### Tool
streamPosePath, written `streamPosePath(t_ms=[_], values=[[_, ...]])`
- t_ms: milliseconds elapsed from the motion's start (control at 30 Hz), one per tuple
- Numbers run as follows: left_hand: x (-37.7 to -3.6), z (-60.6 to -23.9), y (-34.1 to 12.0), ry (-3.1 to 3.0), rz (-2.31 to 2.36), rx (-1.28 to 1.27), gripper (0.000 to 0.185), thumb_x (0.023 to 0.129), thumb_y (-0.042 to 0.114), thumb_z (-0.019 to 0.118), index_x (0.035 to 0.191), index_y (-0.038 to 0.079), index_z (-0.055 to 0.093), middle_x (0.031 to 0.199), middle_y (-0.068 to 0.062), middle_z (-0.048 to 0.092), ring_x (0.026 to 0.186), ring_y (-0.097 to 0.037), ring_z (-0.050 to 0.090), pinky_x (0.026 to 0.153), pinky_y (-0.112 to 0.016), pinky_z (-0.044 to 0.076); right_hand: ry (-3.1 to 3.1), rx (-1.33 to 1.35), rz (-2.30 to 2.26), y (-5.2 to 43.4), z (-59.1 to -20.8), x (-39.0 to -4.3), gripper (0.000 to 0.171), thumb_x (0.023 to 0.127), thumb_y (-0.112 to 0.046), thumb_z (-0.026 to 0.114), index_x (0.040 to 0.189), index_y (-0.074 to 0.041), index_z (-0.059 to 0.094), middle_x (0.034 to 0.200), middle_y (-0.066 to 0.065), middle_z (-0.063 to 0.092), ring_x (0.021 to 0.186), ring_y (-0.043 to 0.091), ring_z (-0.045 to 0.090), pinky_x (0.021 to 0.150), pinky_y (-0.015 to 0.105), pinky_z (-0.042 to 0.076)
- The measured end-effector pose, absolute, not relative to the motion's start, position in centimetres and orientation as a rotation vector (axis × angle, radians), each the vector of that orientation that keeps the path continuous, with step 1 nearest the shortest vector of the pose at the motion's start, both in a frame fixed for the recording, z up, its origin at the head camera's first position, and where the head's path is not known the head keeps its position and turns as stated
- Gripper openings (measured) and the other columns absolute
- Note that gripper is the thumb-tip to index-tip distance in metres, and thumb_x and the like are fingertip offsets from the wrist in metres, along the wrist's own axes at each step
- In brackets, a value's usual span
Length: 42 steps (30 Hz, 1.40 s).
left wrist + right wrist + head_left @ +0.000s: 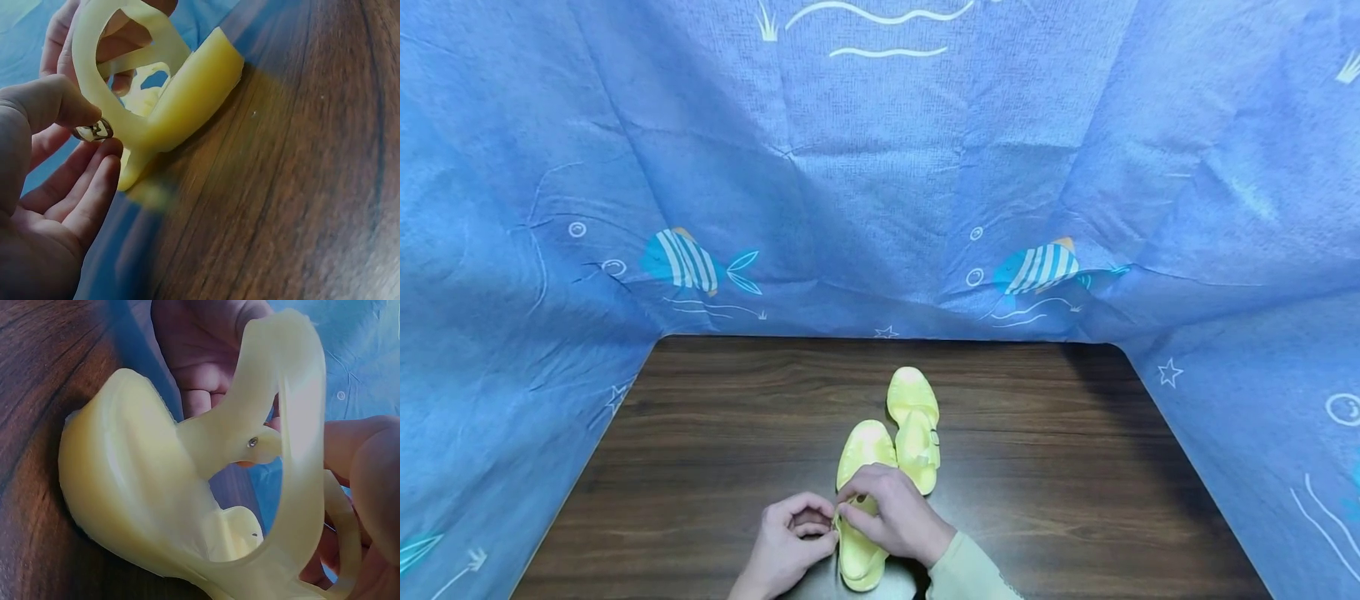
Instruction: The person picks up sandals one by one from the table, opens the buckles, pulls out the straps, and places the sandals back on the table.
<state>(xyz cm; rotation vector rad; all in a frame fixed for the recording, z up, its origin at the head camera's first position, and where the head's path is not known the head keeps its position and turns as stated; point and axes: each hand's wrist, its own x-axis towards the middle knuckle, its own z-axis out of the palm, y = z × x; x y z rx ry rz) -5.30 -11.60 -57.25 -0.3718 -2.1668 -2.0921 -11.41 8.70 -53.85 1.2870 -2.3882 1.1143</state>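
A pale yellow sandal (867, 446) lies on the table, its toe pointing away from me. At its left side my left hand (790, 537) pinches the small metal buckle (95, 130) between thumb and fingertips. My right hand (898, 517) reaches over the sandal from the right, its fingers curled at the thin strap (342, 528). The heel band (303, 425) stands up in a loop above the sole. The strap's end near the buckle is partly hidden by fingers. A matching sandal (910, 392) lies just beyond, to the right, with its own buckle (934, 437) on its right side.
The dark wood-grain table (722, 417) extends on both sides of the sandals. Blue cloth (880, 183) with fish prints hangs behind the table and along its left and right edges.
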Motion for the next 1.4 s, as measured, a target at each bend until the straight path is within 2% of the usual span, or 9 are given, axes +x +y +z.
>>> streamPosePath(t_ms=[333, 633, 833, 1100, 1267, 1400], values=[[-5.21, -57.45, -11.43, -2.183, -2.09, -0.333, 0.025, 0.075, -0.019, 0.073, 0.093, -0.002, 0.071, 0.086, -0.015, 0.074, 0.078, -0.014, 0.074, 0.07, -0.028, 0.063, -2.297, 1.247, 1.282, 8.75, -53.97, -11.38, 0.007, 0.09, -0.006, 0.078, 0.094, -0.012, 0.077, 0.092, -0.005, 0.075, 0.087, 0.003, 0.068, 0.079, 0.016, 0.055], [-5.2, -57.46, -11.16, -2.202, -2.068, -0.275, 0.028, 0.073, -0.019, 0.075, 0.092, 0.001, 0.071, 0.087, -0.012, 0.074, 0.079, -0.012, 0.073, 0.071, -0.028, 0.063, -2.281, 1.165, 1.338, 8.71, -54.41, -11.11, 0.006, 0.092, -0.009, 0.077, 0.093, -0.015, 0.077, 0.092, -0.006, 0.074, 0.087, 0.002, 0.067, 0.079, 0.017, 0.055], [-5.02, -57.69, -11.04, -2.149, -2.023, -0.316, 0.027, 0.073, -0.021, 0.076, 0.081, 0.003, 0.066, 0.092, -0.017, 0.075, 0.081, -0.012, 0.074, 0.07, -0.028, 0.063, -2.253, 1.133, 1.343, 8.86, -54.66, -11.15, 0.009, 0.09, -0.007, 0.079, 0.093, -0.015, 0.077, 0.091, -0.008, 0.073, 0.084, 0.005, 0.068, 0.074, 0.016, 0.055], [-5.2, -57.51, -11.43, -2.179, -2.042, -0.385, 0.032, 0.077, -0.019, 0.076, 0.104, -0.004, 0.073, 0.097, -0.019, 0.074, 0.084, -0.012, 0.074, 0.074, -0.028, 0.064, -2.222, 1.182, 1.318, 9.01, -54.81, -11.37, 0.006, 0.093, -0.01, 0.076, 0.095, -0.016, 0.077, 0.091, -0.004, 0.074, 0.084, 0.003, 0.067, 0.072, 0.016, 0.055], [-5.28, -57.11, -11.66, -2.198, -2.08, -0.41, 0.022, 0.085, -0.012, 0.076, 0.107, -0.009, 0.073, 0.101, -0.024, 0.073, 0.089, -0.008, 0.073, 0.077, -0.026, 0.063, -2.237, 1.179, 1.302, 9.14, -54.59, -11.31, 0.007, 0.09, -0.009, 0.077, 0.093, -0.016, 0.076, 0.089, -0.005, 0.073, 0.083, 0.004, 0.067, 0.073, 0.015, 0.054], [-5.32, -56.82, -11.62, -2.217, -2.159, -0.316, 0.02, 0.087, -0.008, 0.078, 0.106, -0.012, 0.072, 0.097, -0.025, 0.073, 0.086, -0.007, 0.072, 0.078, -0.024, 0.062, -2.27, 1.147, 1.329, 9.21, -54.46, -11.1, 0.011, 0.087, -0.006, 0.079, 0.091, -0.016, 0.076, 0.089, -0.009, 0.072, 0.083, 0.003, 0.066, 0.074, 0.016, 0.055]])
